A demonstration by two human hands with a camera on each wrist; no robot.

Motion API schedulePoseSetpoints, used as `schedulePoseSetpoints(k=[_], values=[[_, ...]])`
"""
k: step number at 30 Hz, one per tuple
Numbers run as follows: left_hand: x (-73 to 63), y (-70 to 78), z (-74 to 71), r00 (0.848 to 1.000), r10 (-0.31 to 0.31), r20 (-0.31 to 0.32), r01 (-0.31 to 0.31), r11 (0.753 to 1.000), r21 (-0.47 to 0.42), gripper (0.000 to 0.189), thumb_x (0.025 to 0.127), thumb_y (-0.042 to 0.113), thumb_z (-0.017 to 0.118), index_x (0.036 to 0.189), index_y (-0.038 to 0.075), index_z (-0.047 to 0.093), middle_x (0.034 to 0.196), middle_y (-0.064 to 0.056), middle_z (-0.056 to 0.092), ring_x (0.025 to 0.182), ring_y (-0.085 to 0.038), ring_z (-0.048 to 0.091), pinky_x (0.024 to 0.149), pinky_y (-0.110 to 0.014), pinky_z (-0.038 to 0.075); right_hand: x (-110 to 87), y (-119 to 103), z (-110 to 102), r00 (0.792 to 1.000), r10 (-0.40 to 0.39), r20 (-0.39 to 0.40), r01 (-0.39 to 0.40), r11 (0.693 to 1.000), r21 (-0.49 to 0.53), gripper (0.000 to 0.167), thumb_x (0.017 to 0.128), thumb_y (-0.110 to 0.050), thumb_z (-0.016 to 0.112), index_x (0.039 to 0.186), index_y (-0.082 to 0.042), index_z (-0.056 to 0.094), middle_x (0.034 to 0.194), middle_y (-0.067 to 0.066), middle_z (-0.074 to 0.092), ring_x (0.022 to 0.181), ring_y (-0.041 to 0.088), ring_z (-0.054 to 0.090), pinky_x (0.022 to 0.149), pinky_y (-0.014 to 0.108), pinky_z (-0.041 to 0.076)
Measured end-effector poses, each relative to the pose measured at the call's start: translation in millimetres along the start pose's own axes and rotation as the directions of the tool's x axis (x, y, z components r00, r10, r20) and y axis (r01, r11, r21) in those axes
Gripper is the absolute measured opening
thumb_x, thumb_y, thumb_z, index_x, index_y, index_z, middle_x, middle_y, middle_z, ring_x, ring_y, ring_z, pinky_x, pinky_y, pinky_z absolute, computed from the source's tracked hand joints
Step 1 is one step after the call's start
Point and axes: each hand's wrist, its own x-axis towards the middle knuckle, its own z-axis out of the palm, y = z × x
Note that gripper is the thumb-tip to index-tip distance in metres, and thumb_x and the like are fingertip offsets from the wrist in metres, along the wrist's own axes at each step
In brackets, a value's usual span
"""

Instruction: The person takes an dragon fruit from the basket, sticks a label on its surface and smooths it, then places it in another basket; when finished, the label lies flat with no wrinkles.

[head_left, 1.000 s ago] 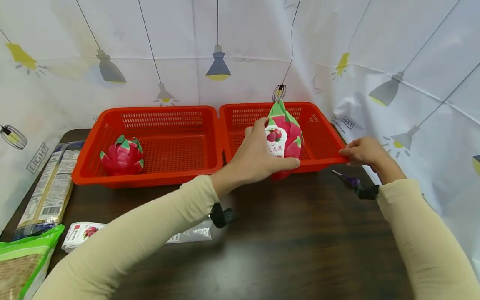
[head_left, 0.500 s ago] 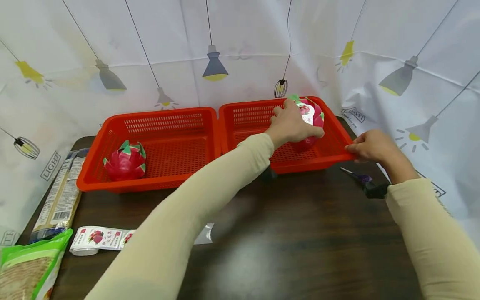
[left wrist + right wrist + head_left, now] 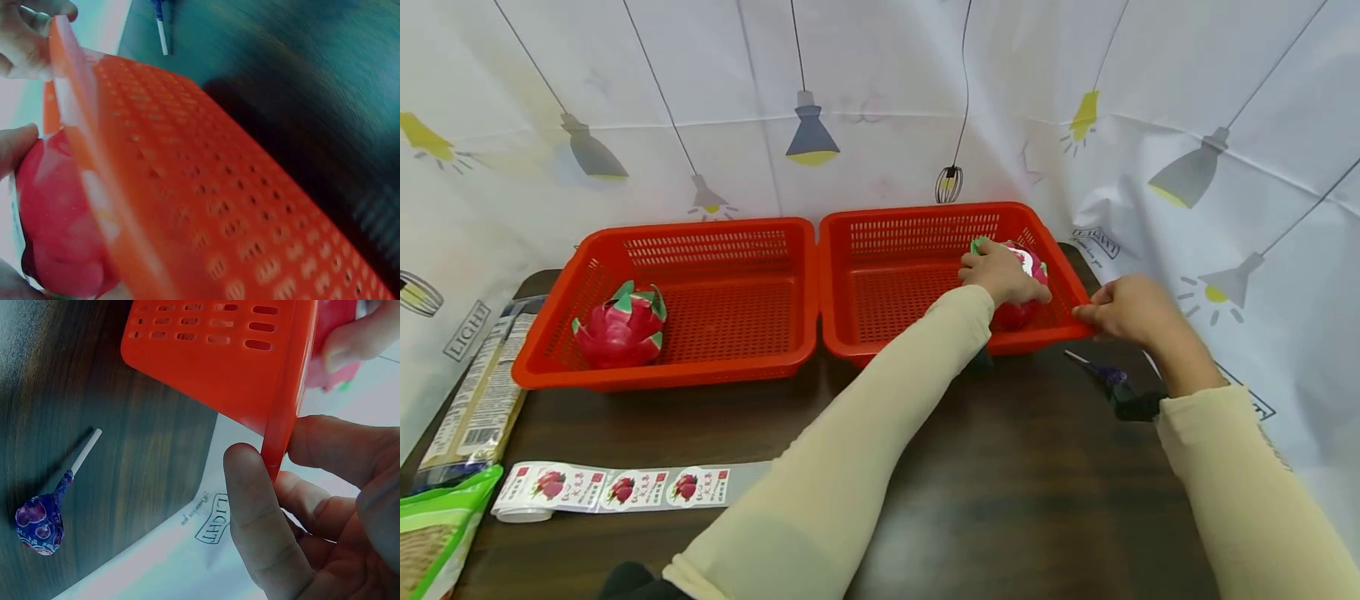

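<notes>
My left hand [image 3: 1006,275] grips a dragon fruit [image 3: 1019,315] with a round white label, down inside the right red basket [image 3: 887,348]. Seen from the left wrist, the fruit's smooth pink side [image 3: 59,212] sits just behind the basket wall [image 3: 187,169], with a thumb on it. At the basket's front right corner, my right hand [image 3: 1138,321] pinches the rim between thumb and fingers, as the right wrist view shows close up at the rim corner [image 3: 281,437]. Another dragon fruit [image 3: 622,329] lies in the left end of the left red basket [image 3: 700,377].
A strip of round dragon fruit stickers [image 3: 625,488] lies unrolled at the front left. Beyond it are a long plastic packet [image 3: 482,400] and a green-edged bag [image 3: 445,525]. A purple-wrapped lollipop [image 3: 40,519] rests on the dark table by the right basket.
My left hand has carried the labelled dragon fruit from above the right basket's front edge to the right and down into that basket. The right hand keeps its pinch on the rim.
</notes>
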Motion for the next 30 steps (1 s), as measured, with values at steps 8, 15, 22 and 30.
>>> schedulePoseSetpoints(k=[8,15,22,30], values=[[1.6,2.7,17.2,0.998,-0.05,0.047,0.047,0.997,0.066,0.11,0.077,0.048,0.084,0.16,0.021,0.017,0.145,0.0,0.049,0.12,-0.019,0.049,0.1,-0.029,0.05,-10.6,-3.0,6.8,1.0,0.01,0.009,-0.01,1.0,0.026,0.043,0.099,-0.024,0.064,0.11,0.017,0.061,0.084,0.026,0.07,0.061,0.016,0.066,0.06,0.032,0.058],[0.4,-1.6,17.1,0.994,-0.091,0.068,0.087,0.994,0.061,0.109,0.079,0.052,0.081,0.161,0.023,0.015,0.145,0.001,0.047,0.123,-0.019,0.048,0.102,-0.03,0.048,-12.2,-8.1,6.7,1.0,0.016,0.008,-0.016,1.0,0.015,0.044,0.099,-0.026,0.063,0.112,0.016,0.061,0.084,0.024,0.07,0.065,0.021,0.065,0.061,0.033,0.059],[2.4,-10.2,17.6,0.994,-0.088,0.062,0.083,0.993,0.08,0.106,0.081,0.051,0.08,0.16,0.023,0.017,0.145,0.001,0.048,0.122,-0.018,0.049,0.104,-0.029,0.048,-8.4,-14.2,8.5,1.0,-0.013,0.014,0.013,1.0,-0.004,0.043,0.099,-0.026,0.063,0.111,0.015,0.061,0.085,0.025,0.069,0.066,0.023,0.065,0.06,0.033,0.058],[4.3,-21.2,23.1,0.999,-0.032,-0.004,0.032,0.999,-0.007,0.106,0.078,0.057,0.08,0.16,0.021,0.021,0.144,-0.002,0.046,0.122,-0.021,0.05,0.105,-0.032,0.049,-1.1,-15.3,6.9,0.999,-0.028,0.021,0.029,0.999,-0.033,0.043,0.099,-0.025,0.063,0.11,0.016,0.061,0.085,0.026,0.069,0.067,0.024,0.062,0.059,0.031,0.055]])
